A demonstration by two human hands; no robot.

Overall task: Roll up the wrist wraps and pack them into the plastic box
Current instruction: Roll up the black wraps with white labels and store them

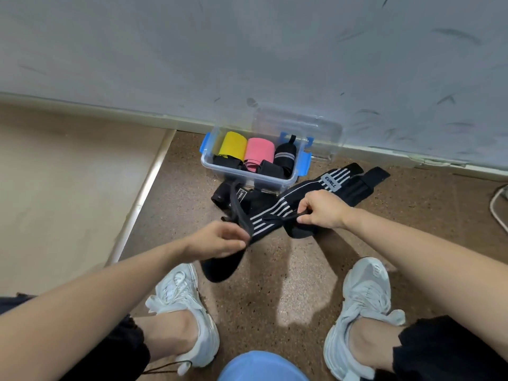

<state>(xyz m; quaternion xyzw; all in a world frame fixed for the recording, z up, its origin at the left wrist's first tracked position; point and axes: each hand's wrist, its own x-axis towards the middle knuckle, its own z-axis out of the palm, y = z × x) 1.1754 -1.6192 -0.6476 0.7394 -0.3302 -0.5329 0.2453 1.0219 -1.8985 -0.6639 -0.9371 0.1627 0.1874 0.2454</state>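
A black wrist wrap with white stripes (277, 210) stretches unrolled across the brown floor, its labelled end near the box. My left hand (220, 239) pinches its near end just above the floor. My right hand (321, 209) pinches a thin black loop of the wrap at its middle. The clear plastic box (248, 176) with blue clips stands open by the wall. Inside it lie a yellow roll (234, 145), a pink roll (259, 151) and a black striped roll (286, 154). Another black wrap (236, 198) lies bunched in front of the box.
The box's clear lid (308, 130) leans against the grey wall behind it. My two white trainers (184, 306) rest on the floor on either side. A blue round object (261, 367) sits at the bottom edge. A white cable (497, 204) runs at the right.
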